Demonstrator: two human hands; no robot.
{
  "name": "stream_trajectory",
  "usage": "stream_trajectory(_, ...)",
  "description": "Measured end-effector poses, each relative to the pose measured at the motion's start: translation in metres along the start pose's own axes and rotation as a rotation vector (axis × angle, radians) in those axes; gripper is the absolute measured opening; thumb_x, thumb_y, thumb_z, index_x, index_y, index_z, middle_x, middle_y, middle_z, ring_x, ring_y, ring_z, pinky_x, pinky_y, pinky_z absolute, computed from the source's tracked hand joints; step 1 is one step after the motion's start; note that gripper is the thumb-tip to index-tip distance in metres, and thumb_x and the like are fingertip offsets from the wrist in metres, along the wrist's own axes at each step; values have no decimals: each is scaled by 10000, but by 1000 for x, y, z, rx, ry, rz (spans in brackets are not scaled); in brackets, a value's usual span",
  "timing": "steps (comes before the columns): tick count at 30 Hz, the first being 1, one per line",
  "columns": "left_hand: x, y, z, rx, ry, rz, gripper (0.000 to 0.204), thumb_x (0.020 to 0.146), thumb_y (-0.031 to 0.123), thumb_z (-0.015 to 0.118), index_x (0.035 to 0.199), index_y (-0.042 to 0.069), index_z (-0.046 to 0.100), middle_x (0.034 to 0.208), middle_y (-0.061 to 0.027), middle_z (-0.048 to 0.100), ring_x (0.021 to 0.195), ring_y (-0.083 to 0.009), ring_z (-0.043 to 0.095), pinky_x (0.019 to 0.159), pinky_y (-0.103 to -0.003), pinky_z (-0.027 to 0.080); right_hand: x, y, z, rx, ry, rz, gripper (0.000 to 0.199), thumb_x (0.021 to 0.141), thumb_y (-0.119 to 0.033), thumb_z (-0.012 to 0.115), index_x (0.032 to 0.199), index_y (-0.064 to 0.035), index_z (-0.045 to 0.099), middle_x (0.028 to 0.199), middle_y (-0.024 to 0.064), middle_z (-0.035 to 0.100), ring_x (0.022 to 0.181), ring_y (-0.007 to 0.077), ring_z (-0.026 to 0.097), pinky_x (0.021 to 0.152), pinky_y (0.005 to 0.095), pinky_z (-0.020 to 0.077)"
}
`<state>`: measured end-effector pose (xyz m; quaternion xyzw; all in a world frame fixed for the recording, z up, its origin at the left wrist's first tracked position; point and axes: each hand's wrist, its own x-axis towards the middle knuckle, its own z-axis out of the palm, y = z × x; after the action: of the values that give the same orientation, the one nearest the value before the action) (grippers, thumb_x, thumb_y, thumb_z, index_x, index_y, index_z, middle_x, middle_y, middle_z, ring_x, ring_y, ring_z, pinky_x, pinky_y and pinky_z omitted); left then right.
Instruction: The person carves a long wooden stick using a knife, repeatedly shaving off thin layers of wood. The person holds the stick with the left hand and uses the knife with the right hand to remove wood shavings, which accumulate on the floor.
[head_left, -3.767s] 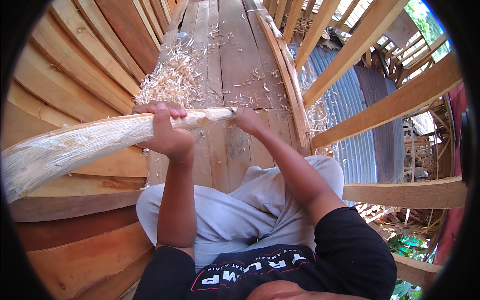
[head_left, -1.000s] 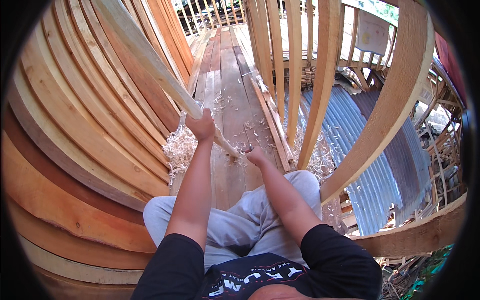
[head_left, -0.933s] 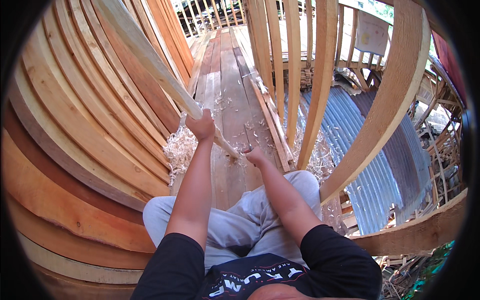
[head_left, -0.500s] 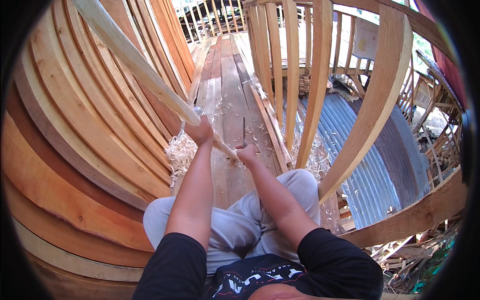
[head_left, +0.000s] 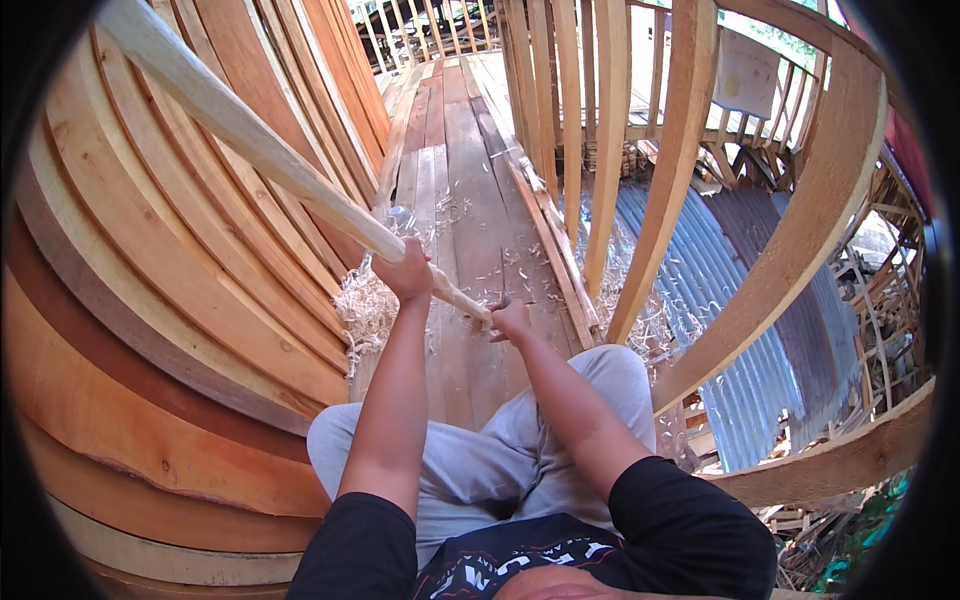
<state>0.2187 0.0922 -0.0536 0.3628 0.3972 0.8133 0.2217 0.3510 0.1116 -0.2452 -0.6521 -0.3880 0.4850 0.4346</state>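
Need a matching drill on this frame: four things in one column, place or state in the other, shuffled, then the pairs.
Things:
1. left hand
2. right hand
3. wood shavings
4. corrugated metal sheet

Places or states:
A. lies outside the wooden ribs, on the right
B. wrapped around the long pale pole
C. piled on the plank floor beside the left hand
D. at the pole's thin lower tip, holding a thin dark tool

Pairs: 1-B, 2-D, 3-C, 4-A
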Motion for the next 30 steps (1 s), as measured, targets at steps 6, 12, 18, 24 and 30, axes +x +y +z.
stream_trajectory(6,10,-21,-28,-138,-118,51,105,758,-32,544,828,5,476,668,-81,534,476,-157,538,440,-292,489,49,43,0,-320,1,-147,267,819,-239,580,915,3,641,657,125,613,498,213,584,434,360,453)
stream_trajectory(12,10,-11,-64,-138,-43,65,110,769,4,500,775,75,417,562,-55,455,485,-160,484,480,-297,453,81,67,11,-410,-21,-106,278,886,-229,513,841,13,641,682,131,633,541,226,604,486,384,464)
stream_trajectory(18,8,-12,-87,-320,-115,32,141,779,-14,480,802,70,369,579,-59,451,470,-138,433,485,-288,442,97,77,12,-517,39,-174,242,822,-209,530,775,-5,651,655,101,615,512,191,562,489,377,446)
stream_trajectory(24,19,-11,-83,-295,-168,16,141,763,-8,467,808,73,361,570,-62,440,469,-139,424,494,-285,440,99,60,18,-572,-183,30,256,768,-241,540,765,-10,650,647,89,595,522,174,540,452,354,411)
stream_trajectory(30,35,-9,-91,-297,-148,-7,130,750,37,480,811,83,375,560,-60,425,471,-136,410,500,-283,432,75,32,32,-557,-262,33,551,882,-543,486,799,-31,671,631,81,571,516,170,530,448,338,400)
